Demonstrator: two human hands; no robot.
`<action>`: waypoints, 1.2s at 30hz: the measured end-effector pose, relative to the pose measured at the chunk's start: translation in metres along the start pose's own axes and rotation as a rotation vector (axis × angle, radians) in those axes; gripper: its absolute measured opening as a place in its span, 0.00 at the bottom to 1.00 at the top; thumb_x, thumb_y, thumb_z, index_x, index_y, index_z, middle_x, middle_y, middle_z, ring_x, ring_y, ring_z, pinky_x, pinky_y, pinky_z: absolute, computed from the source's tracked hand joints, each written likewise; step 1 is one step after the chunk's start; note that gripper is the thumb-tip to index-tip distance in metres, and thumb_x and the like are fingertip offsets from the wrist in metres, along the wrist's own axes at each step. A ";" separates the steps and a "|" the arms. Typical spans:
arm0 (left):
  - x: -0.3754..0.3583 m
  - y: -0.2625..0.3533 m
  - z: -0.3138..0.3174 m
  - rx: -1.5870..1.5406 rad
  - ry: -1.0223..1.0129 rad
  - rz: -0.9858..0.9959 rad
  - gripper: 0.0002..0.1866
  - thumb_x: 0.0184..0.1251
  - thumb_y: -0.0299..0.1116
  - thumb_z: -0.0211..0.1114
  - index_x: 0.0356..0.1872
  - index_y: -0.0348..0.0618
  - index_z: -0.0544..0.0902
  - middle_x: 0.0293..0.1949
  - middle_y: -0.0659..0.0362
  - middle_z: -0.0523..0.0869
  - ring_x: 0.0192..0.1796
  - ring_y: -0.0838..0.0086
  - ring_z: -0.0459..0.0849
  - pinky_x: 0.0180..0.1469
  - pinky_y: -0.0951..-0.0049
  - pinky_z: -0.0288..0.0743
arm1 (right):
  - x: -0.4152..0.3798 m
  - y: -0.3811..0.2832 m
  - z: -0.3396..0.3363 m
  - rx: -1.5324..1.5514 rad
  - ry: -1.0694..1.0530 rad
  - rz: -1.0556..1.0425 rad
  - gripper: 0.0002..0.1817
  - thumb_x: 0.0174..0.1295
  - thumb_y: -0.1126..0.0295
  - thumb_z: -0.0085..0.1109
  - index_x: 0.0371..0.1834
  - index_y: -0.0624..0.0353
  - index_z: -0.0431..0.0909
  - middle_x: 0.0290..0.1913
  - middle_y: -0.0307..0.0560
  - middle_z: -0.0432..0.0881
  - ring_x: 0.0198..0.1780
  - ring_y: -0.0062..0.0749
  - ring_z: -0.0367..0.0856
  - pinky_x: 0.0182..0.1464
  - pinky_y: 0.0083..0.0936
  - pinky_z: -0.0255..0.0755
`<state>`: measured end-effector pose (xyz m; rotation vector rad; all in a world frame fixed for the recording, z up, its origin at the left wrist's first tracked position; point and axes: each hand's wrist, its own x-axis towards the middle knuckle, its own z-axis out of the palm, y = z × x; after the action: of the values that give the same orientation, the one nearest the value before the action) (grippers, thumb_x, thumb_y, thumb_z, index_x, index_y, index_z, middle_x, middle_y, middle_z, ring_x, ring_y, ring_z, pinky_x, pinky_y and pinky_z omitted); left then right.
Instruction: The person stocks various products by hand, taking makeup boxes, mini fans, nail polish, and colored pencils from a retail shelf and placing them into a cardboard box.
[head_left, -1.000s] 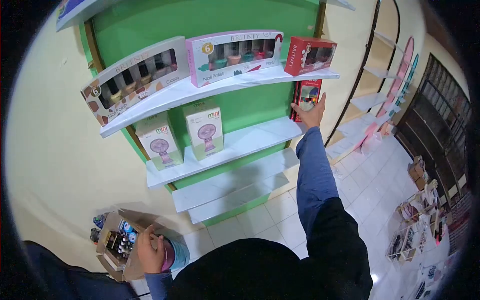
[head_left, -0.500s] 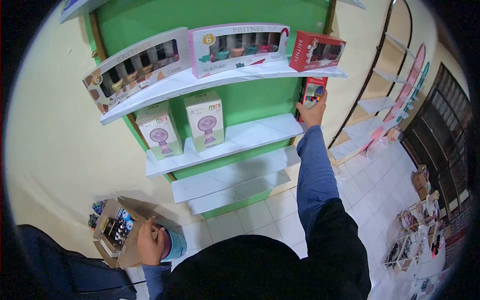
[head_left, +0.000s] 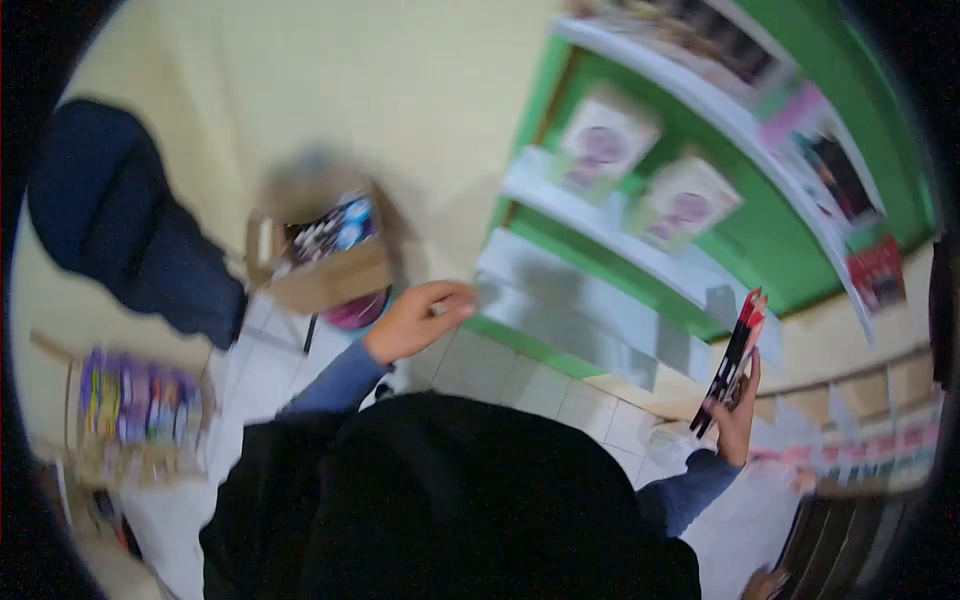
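Note:
My right hand [head_left: 735, 420] grips a slim red-and-black box [head_left: 732, 365], seen mostly edge-on and tilted, in front of the lower right end of the shelf. Blur hides its print. My left hand [head_left: 425, 318] hangs in mid-air with its fingers curled in and nothing visible in them. Beside it, an opened cardboard box [head_left: 335, 283] contains several small bottles and blue-capped items. Two fan boxes [head_left: 605, 140] stand on a white shelf board. Above them are a long nail polish box [head_left: 700, 45], a pink-white one [head_left: 825, 150] and a small red one [head_left: 878, 277].
A dark covered object [head_left: 110, 210] stands at the left. Below it, a bin of purple and yellow packets [head_left: 140, 405] sits on the tiled floor [head_left: 490, 370]. White shelving with pink items [head_left: 880, 450] runs along the right, near a dark door or grille [head_left: 850, 550].
My view has swung to the left and blurred. The right hand has drawn the red-and-black box off the shelf. My left hand has moved from beside the cardboard box, its fingers now curled.

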<state>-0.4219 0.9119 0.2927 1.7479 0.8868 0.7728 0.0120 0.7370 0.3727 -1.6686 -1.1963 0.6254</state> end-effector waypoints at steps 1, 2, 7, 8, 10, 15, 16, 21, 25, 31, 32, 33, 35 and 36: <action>0.000 -0.003 0.002 -0.171 -0.063 -0.001 0.21 0.69 0.44 0.57 0.53 0.37 0.76 0.42 0.58 0.82 0.41 0.76 0.79 0.44 0.76 0.73 | 0.000 -0.010 0.025 0.036 -0.116 -0.027 0.58 0.35 0.68 0.68 0.74 0.51 0.43 0.60 0.49 0.63 0.59 0.38 0.66 0.60 0.31 0.63; 0.000 0.000 -0.001 -0.316 -0.148 -0.051 0.26 0.70 0.49 0.51 0.56 0.36 0.73 0.45 0.58 0.81 0.42 0.75 0.79 0.45 0.76 0.74 | 0.007 -0.008 0.046 0.025 -0.245 -0.084 0.60 0.33 0.67 0.69 0.74 0.51 0.43 0.60 0.49 0.63 0.60 0.39 0.66 0.61 0.31 0.61; -0.001 0.001 -0.011 -0.825 -0.291 -0.098 0.36 0.71 0.59 0.40 0.66 0.36 0.61 0.53 0.55 0.78 0.48 0.72 0.80 0.42 0.71 0.79 | 0.025 -0.053 0.177 -0.008 -0.674 -0.084 0.61 0.24 0.75 0.67 0.72 0.59 0.47 0.63 0.55 0.63 0.64 0.41 0.63 0.66 0.32 0.54; -0.003 -0.001 -0.015 -0.844 -0.241 -0.087 0.37 0.70 0.59 0.41 0.66 0.36 0.60 0.54 0.54 0.77 0.49 0.71 0.80 0.41 0.69 0.80 | 0.038 -0.036 0.204 0.102 -0.747 -0.216 0.61 0.24 0.71 0.69 0.71 0.62 0.48 0.63 0.56 0.63 0.64 0.42 0.63 0.67 0.31 0.53; -0.009 -0.004 -0.034 -0.838 -0.154 -0.111 0.37 0.68 0.54 0.52 0.68 0.39 0.56 0.56 0.54 0.75 0.51 0.71 0.79 0.40 0.68 0.81 | 0.048 -0.050 0.248 -0.070 -0.760 -0.331 0.60 0.25 0.66 0.68 0.71 0.63 0.50 0.57 0.59 0.67 0.61 0.48 0.66 0.66 0.33 0.56; -0.030 -0.015 -0.086 -0.750 0.281 -0.201 0.33 0.60 0.33 0.66 0.65 0.42 0.62 0.51 0.57 0.78 0.48 0.74 0.81 0.37 0.72 0.83 | 0.068 -0.107 0.333 -0.456 -0.803 -0.518 0.58 0.28 0.62 0.69 0.71 0.55 0.51 0.54 0.59 0.70 0.56 0.56 0.69 0.59 0.40 0.63; -0.034 -0.022 -0.100 -0.755 0.340 -0.166 0.32 0.60 0.33 0.66 0.64 0.42 0.63 0.50 0.57 0.79 0.47 0.73 0.81 0.37 0.72 0.82 | 0.071 -0.117 0.352 -0.501 -0.800 -0.546 0.58 0.28 0.61 0.70 0.71 0.54 0.51 0.54 0.59 0.70 0.55 0.56 0.69 0.58 0.40 0.64; -0.054 -0.065 -0.183 -0.627 0.661 -0.025 0.27 0.59 0.26 0.65 0.59 0.36 0.68 0.46 0.58 0.81 0.43 0.76 0.82 0.38 0.75 0.83 | 0.114 -0.147 0.452 -0.107 -0.859 -0.691 0.49 0.43 0.54 0.71 0.69 0.56 0.56 0.54 0.61 0.72 0.56 0.50 0.72 0.57 0.38 0.67; -0.068 -0.078 -0.240 -0.663 0.697 -0.037 0.26 0.58 0.23 0.66 0.59 0.36 0.69 0.44 0.60 0.82 0.44 0.78 0.82 0.42 0.78 0.79 | 0.154 -0.182 0.535 -0.078 -1.156 -0.572 0.32 0.60 0.63 0.61 0.65 0.64 0.61 0.48 0.51 0.76 0.51 0.31 0.73 0.55 0.28 0.67; -0.090 -0.131 -0.289 -0.344 0.609 -0.168 0.20 0.57 0.24 0.68 0.51 0.35 0.77 0.42 0.60 0.83 0.43 0.80 0.80 0.47 0.78 0.76 | 0.168 -0.147 0.614 -0.041 -1.186 -0.824 0.22 0.58 0.71 0.62 0.56 0.60 0.70 0.48 0.48 0.77 0.50 0.32 0.75 0.55 0.27 0.67; -0.094 -0.141 -0.293 -0.294 0.564 -0.193 0.18 0.56 0.24 0.69 0.49 0.35 0.78 0.42 0.61 0.84 0.43 0.81 0.80 0.47 0.78 0.75 | 0.167 -0.144 0.621 -0.065 -1.221 -0.776 0.22 0.57 0.71 0.63 0.54 0.60 0.70 0.47 0.50 0.77 0.49 0.36 0.76 0.54 0.28 0.68; -0.096 -0.149 -0.295 -0.243 0.519 -0.217 0.16 0.56 0.24 0.69 0.47 0.35 0.80 0.41 0.61 0.84 0.42 0.82 0.79 0.47 0.79 0.74 | 0.165 -0.140 0.624 -0.088 -1.254 -0.731 0.21 0.55 0.71 0.63 0.53 0.60 0.71 0.46 0.52 0.78 0.49 0.39 0.77 0.54 0.30 0.69; -0.097 -0.160 -0.289 -0.202 0.493 -0.277 0.15 0.56 0.26 0.70 0.45 0.34 0.81 0.36 0.61 0.85 0.38 0.83 0.78 0.44 0.78 0.74 | 0.159 -0.135 0.626 -0.139 -1.314 -0.635 0.21 0.53 0.71 0.65 0.50 0.60 0.72 0.44 0.55 0.79 0.48 0.46 0.78 0.52 0.34 0.71; -0.097 -0.163 -0.287 -0.093 0.445 -0.296 0.16 0.55 0.27 0.69 0.45 0.35 0.80 0.35 0.57 0.86 0.37 0.80 0.80 0.43 0.76 0.75 | 0.156 -0.131 0.625 -0.169 -1.307 -0.623 0.19 0.52 0.73 0.64 0.49 0.60 0.72 0.43 0.55 0.79 0.47 0.45 0.79 0.51 0.33 0.71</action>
<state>-0.7437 1.0072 0.2171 1.3407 1.3493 1.0026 -0.4941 1.1388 0.2513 -0.7585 -2.5801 1.2694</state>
